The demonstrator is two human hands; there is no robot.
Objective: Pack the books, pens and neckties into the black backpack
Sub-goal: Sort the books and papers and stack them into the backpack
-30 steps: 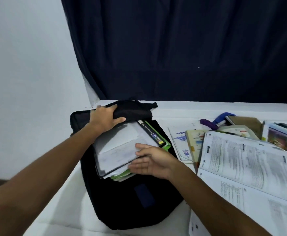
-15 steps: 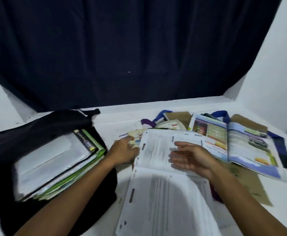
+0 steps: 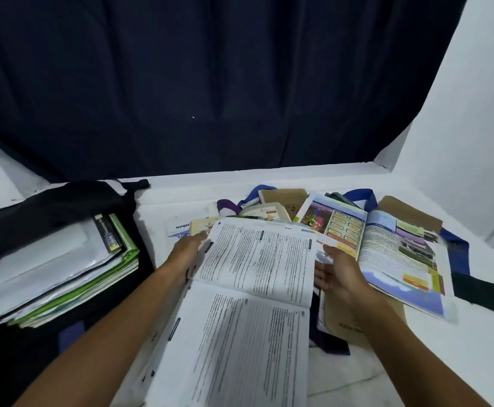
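At the worktop's (image 3: 181, 195) left edge lies the black backpack (image 3: 49, 210), mouth open, with a stack of books (image 3: 63, 268) sticking out of it. Toward the middle, the left hand (image 3: 185, 254) rests its fingers at the left edge of the open text book (image 3: 251, 277); I cannot tell whether they curl under it. The right hand (image 3: 338, 277) sits at the book's right edge, fingers relaxed and apart. I'd close the book first, then grip its spine side, so loose pages don't fold. Farther right lies an open colour book (image 3: 386, 248), with neckties (image 3: 457, 254) underneath.
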